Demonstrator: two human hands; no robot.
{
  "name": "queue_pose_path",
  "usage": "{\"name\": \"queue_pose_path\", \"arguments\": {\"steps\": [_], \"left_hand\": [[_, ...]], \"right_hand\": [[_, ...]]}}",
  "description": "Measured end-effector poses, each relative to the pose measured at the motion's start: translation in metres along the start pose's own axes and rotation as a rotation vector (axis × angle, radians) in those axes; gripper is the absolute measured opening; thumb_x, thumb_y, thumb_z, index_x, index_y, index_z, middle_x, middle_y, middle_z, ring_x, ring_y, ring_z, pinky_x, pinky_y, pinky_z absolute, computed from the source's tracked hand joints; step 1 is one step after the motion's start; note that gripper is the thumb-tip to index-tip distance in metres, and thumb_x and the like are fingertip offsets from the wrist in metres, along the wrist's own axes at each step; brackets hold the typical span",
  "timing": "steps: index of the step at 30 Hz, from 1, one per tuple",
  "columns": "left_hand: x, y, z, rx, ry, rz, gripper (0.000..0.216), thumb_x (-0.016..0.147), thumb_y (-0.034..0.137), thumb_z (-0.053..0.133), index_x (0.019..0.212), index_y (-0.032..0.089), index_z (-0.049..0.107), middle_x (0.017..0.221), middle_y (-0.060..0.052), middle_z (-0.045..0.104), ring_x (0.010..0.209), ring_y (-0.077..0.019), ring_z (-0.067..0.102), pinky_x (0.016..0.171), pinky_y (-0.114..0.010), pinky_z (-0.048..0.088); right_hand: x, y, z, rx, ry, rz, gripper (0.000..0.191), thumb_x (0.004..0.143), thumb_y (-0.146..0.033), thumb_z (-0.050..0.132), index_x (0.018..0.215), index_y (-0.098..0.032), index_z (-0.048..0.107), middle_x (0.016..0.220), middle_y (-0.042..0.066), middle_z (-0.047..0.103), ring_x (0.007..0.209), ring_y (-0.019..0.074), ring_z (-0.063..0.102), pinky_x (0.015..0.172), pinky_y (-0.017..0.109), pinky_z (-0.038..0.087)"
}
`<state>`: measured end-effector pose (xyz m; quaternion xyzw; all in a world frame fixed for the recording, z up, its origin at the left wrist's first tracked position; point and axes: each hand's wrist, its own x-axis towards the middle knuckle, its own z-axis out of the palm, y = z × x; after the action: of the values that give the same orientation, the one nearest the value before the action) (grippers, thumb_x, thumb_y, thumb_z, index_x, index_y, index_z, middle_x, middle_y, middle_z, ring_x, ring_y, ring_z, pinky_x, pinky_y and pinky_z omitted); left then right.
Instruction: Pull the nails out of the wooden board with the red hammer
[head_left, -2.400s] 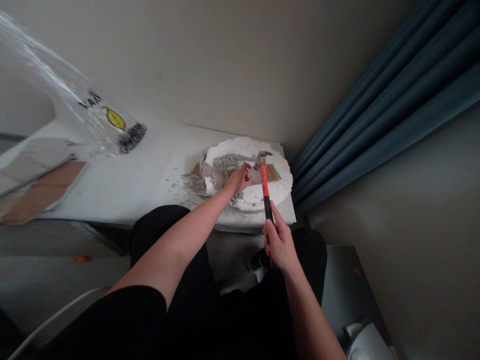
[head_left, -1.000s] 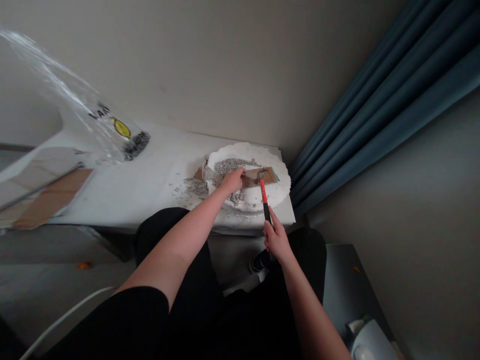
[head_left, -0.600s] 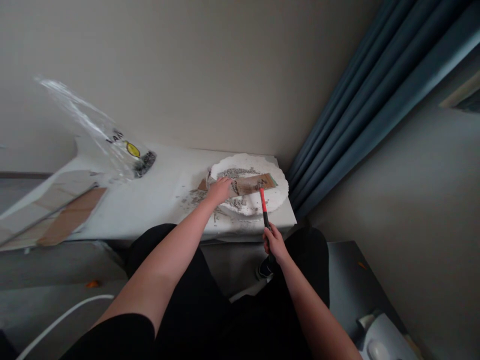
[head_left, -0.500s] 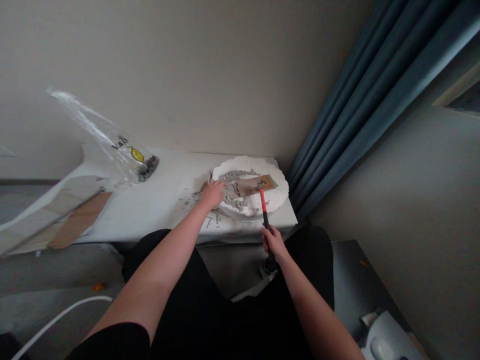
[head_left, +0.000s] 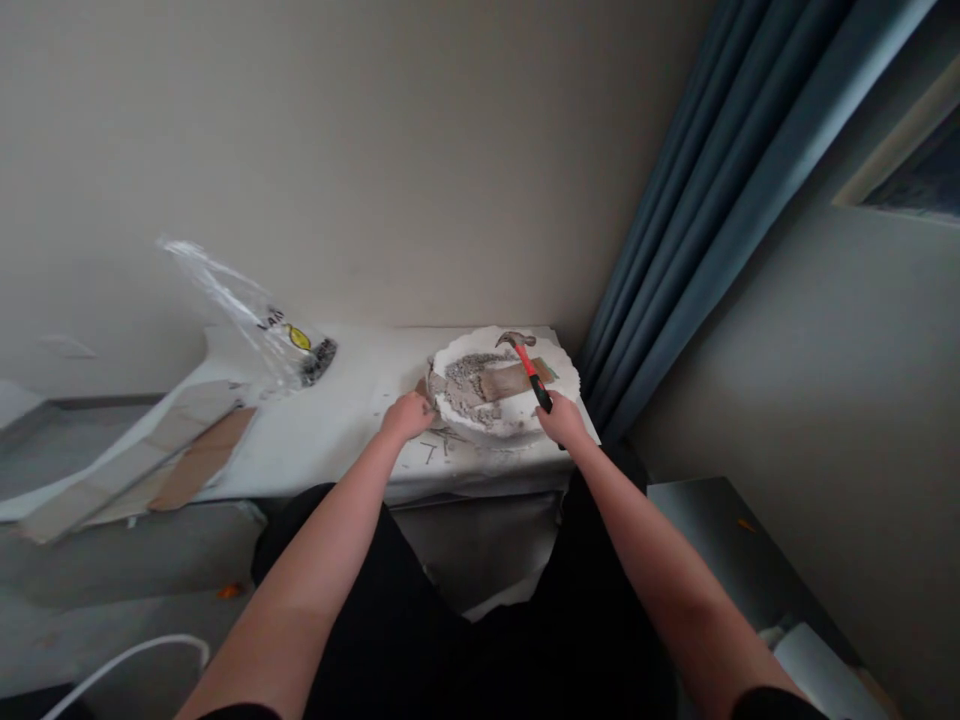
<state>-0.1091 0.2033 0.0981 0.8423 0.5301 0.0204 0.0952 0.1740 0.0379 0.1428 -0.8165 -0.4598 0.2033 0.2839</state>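
Observation:
My right hand (head_left: 561,418) is wrapped round the red and black handle of a claw hammer (head_left: 534,376). The hammer's metal head is raised over a thick round white slab (head_left: 564,388) with a ragged edge. Grey rubble (head_left: 466,370) covers the left part of the slab, and a flat brownish piece (head_left: 507,384) lies across its middle. At the slab's left edge is my left hand (head_left: 409,414), its fingers curled. What they grip, if anything, is hidden. Small dark nail-like bits (head_left: 430,450) lie on the table in front.
The white-covered table (head_left: 360,400) stands against the wall. A clear plastic bag (head_left: 259,315) with a yellow mark and dark bits inside lies to the left, near cardboard pieces (head_left: 199,460). A blue curtain (head_left: 675,220) hangs on the right, above a dark low surface (head_left: 739,545).
The hammer has lifted off the brownish piece, and my right hand has come up and forward with it. My left hand has drawn back to the slab's left edge. The camera view has shifted.

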Motion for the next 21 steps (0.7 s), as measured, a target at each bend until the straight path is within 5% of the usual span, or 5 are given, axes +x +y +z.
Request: {"name": "queue_pose_path", "arguments": {"steps": [3,6,12,17,21], "left_hand": [[-0.008,-0.010,0.004,-0.076,0.005,-0.139,0.058,0.093,0.035,0.058,0.146,0.015,0.047,0.130,-0.018,0.070,0.121,-0.0300,0.067,0.094,-0.034,0.053],[-0.017,-0.013,0.009,-0.137,-0.026,-0.191,0.070,0.092,0.040,0.061,0.152,0.013,0.034,0.128,-0.019,0.071,0.115,-0.0310,0.070,0.088,-0.035,0.053],[-0.028,0.004,0.013,-0.195,-0.030,-0.121,0.043,0.091,0.034,0.063,0.129,0.016,0.051,0.105,-0.013,0.075,0.105,-0.0286,0.072,0.084,-0.034,0.052],[-0.045,0.027,0.030,-0.460,-0.393,0.084,0.022,0.087,0.039,0.063,0.100,0.022,0.058,0.090,-0.005,0.072,0.087,-0.0259,0.072,0.071,-0.034,0.055],[-0.065,0.054,0.060,-0.251,-0.541,0.164,0.043,0.047,0.024,0.089,0.071,0.023,0.053,0.071,-0.002,0.063,0.089,-0.0336,0.070,0.075,-0.041,0.056]], "right_hand": [[0.026,-0.002,0.000,-0.119,0.009,0.022,0.045,0.092,-0.022,0.062,0.137,-0.014,0.062,0.120,0.018,0.072,0.117,0.0316,0.066,0.095,0.036,0.048],[0.042,0.001,0.007,-0.200,-0.006,0.055,0.051,0.094,-0.020,0.058,0.145,-0.012,0.056,0.121,0.019,0.072,0.115,0.0311,0.068,0.095,0.038,0.049],[0.052,0.012,0.023,-0.325,-0.031,0.077,0.045,0.097,-0.020,0.053,0.140,-0.009,0.057,0.120,0.022,0.070,0.113,0.0300,0.068,0.094,0.038,0.049],[0.042,0.015,0.025,-0.391,0.038,0.061,0.045,0.098,-0.028,0.054,0.137,-0.006,0.058,0.130,0.027,0.060,0.117,0.0332,0.064,0.095,0.042,0.050],[0.030,0.012,0.029,-0.416,0.129,-0.015,0.049,0.098,-0.030,0.055,0.143,-0.010,0.056,0.141,0.026,0.050,0.130,0.0368,0.052,0.101,0.045,0.047]]}}
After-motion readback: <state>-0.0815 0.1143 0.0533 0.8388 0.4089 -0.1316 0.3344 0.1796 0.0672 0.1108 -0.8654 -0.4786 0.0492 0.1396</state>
